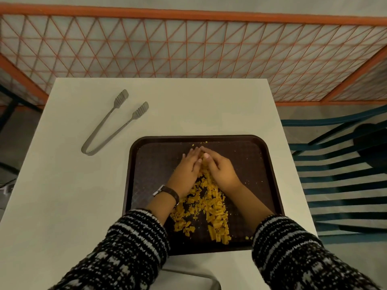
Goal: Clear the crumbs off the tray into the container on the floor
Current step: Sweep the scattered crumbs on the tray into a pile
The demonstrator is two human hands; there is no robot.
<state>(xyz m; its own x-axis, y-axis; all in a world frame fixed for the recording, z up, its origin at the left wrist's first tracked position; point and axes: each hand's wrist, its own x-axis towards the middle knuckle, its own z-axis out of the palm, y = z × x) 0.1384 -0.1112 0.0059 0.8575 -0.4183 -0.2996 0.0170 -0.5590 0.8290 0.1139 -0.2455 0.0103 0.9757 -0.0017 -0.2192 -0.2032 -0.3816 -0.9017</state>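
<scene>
A dark brown tray lies on the white table, near its front edge. Yellow crumbs are heaped in a strip down the tray's middle, with a few specks scattered near the far rim. My left hand and my right hand rest flat on the tray, fingertips meeting at the far end of the heap, palms cupped on either side of it. Neither hand grips anything. A metal rim shows below the table's front edge between my sleeves; I cannot tell whether it is the container.
Metal tongs lie on the white table to the left of the tray. An orange mesh fence runs behind the table. A blue slatted chair stands to the right.
</scene>
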